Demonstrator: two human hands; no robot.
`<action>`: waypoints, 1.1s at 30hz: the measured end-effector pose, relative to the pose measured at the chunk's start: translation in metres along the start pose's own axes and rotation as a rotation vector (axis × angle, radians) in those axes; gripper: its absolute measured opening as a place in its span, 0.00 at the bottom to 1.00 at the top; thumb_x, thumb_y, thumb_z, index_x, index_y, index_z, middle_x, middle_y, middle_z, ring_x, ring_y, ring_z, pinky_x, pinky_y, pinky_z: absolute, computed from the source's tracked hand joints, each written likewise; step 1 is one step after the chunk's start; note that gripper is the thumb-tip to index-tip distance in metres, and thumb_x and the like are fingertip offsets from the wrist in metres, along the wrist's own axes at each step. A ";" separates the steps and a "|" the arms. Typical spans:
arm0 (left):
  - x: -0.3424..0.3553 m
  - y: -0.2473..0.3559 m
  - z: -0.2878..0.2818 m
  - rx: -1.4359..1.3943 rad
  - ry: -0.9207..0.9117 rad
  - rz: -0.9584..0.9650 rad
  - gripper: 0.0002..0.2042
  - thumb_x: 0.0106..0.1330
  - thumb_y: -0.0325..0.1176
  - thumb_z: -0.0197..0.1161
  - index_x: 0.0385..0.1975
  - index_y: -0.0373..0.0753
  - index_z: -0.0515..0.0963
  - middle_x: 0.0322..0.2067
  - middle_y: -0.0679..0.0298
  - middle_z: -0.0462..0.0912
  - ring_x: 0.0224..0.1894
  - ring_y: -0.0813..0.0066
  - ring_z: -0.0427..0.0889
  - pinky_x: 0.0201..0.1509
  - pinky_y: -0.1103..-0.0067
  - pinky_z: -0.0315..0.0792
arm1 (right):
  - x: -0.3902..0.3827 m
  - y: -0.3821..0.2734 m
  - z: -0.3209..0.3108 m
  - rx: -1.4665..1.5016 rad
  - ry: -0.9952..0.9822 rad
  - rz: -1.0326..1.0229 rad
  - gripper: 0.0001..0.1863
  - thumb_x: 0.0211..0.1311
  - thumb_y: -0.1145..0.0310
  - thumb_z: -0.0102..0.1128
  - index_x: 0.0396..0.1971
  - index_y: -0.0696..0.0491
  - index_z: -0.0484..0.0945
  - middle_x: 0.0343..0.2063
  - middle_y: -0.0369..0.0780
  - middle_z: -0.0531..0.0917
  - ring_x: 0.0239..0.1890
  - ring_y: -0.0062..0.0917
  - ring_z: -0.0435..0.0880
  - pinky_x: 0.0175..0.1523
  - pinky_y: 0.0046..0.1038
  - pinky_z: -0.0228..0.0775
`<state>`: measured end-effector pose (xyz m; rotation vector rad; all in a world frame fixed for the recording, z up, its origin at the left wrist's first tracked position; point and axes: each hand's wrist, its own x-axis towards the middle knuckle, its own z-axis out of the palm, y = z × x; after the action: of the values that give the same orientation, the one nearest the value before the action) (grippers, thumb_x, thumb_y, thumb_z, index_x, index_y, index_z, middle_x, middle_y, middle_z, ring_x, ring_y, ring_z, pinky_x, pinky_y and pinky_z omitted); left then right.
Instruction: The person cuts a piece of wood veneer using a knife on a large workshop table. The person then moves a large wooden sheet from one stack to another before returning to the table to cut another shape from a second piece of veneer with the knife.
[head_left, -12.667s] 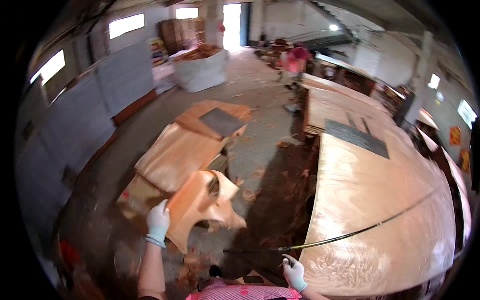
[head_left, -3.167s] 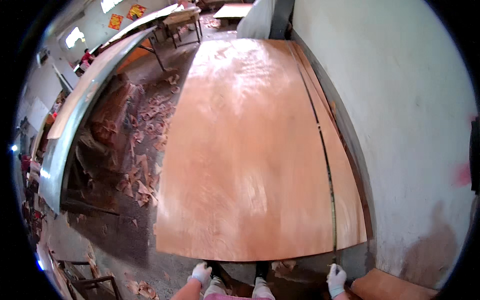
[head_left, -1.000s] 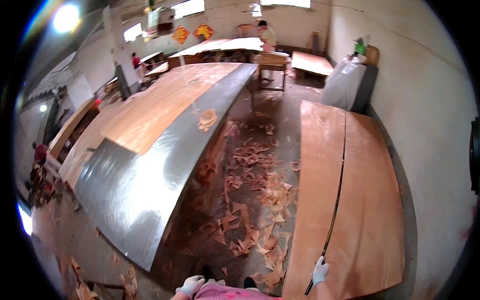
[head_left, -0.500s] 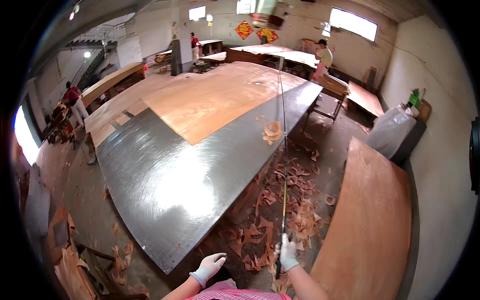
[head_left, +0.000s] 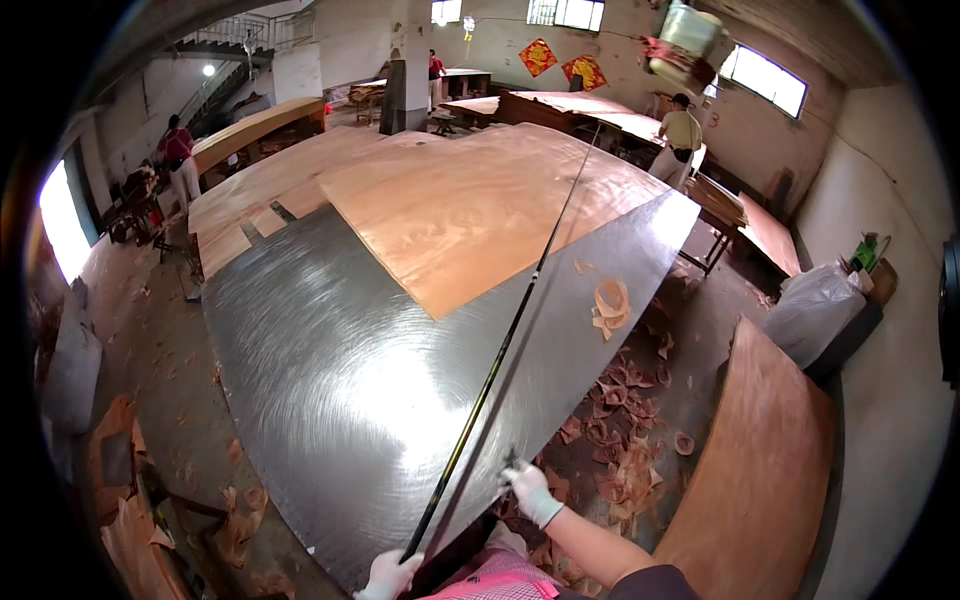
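Observation:
A long thin dark pole [head_left: 487, 385] slants from the near edge far across the large metal-topped table [head_left: 300, 330]. My left hand [head_left: 390, 575], in a white glove, is closed around its butt end at the bottom of the view. Off the pole, my gloved right hand [head_left: 532, 492] reaches over the table's near right edge with its fingers apart. A dark smudge shows at its fingertips; whether it is a reflection or a small thing, I cannot tell. Under the pole's far part lies a broad thin wood veneer sheet [head_left: 440, 230], over the table's far half.
Curled wood shavings [head_left: 610, 308] lie on the table's right side, and more scraps [head_left: 630, 420] litter the floor. A wood panel [head_left: 760, 450] rests along the right wall near a plastic-wrapped bundle [head_left: 815, 310]. Co-workers [head_left: 682, 135] stand at benches farther back.
The pole has passed from my right hand to my left and now slants over the table from lower left to upper right. My right hand has moved to the table's edge.

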<state>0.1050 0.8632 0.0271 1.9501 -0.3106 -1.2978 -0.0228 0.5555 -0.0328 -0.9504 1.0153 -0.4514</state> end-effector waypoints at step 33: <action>0.041 0.058 0.047 -0.352 0.712 -0.171 0.12 0.65 0.36 0.63 0.28 0.31 0.80 0.16 0.69 0.75 0.17 0.82 0.72 0.21 0.78 0.67 | 0.361 -0.244 0.169 -1.050 -0.122 -0.827 0.18 0.63 0.58 0.59 0.43 0.58 0.82 0.37 0.51 0.85 0.42 0.45 0.83 0.48 0.39 0.73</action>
<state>0.0942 0.7790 0.0307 2.0078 0.4153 -0.6214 0.3223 0.2451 0.0196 -2.3440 0.6704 -0.5173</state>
